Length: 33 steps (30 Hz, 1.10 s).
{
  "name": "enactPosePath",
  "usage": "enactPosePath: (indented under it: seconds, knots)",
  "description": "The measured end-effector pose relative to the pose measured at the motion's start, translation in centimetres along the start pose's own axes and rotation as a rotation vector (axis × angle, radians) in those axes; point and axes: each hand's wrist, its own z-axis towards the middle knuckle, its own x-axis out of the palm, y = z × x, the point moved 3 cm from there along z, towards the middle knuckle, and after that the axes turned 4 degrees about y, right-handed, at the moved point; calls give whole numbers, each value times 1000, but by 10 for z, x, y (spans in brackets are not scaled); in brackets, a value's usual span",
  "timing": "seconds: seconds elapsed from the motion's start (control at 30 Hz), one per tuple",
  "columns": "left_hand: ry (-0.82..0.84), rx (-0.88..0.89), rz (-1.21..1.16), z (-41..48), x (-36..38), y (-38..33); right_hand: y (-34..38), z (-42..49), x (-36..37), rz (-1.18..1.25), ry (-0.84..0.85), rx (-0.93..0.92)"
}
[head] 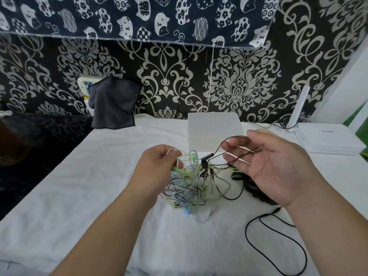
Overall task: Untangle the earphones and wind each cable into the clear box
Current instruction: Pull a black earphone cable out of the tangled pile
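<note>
A tangle of earphone cables [191,186] in white, pale blue, green and black lies in the middle of the white cloth. My left hand [157,168] grips the pale strands at the tangle's upper left and lifts them slightly. My right hand [272,168] is held palm-up with straight, spread fingers, and thin black and brown cable strands [239,154] drape across them. A loose black cable [278,236] loops over the cloth at the lower right. The clear box [215,132] stands just behind the tangle.
A white cloth [99,186] covers the table. A dark grey cloth [113,104] hangs at the back left over a wall socket. A white router [330,140] with an upright antenna sits at the right rear. The patterned wall is close behind.
</note>
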Motion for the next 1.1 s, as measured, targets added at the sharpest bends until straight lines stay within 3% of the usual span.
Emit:
enactPosePath:
  seconds: [0.13, 0.27, 0.43, 0.53, 0.6, 0.67, 0.73, 0.9, 1.1]
  knots:
    - [-54, -19, 56, 1, -5, 0, 1, -1, 2, -127, -9, -59]
    - [-44, 69, 96, -5, -4, -7, 9, -4, -1, -485, -132, -178]
    - [-56, 104, 180, -5, -1, -7, 17, -5, -9, -368, -212, -266]
    - [-95, 118, 204, -5, -1, -6, 14, -5, -5, -376, -111, -288]
    - [-62, 223, 388, -10, 0, -11, 11, -6, 0, -391, 11, -265]
    - [93, 327, 519, -17, 8, -17, 6, -8, 5, -369, 142, -211]
    - [289, 368, 457, -25, 19, -23, 3, -10, 9, -329, 235, -156]
    - [425, 274, 332, -26, 25, -16, 4, -12, 7, -563, 230, -158]
    - [340, 267, 476, -24, 25, -7, 16, -15, 8, -747, 153, -291]
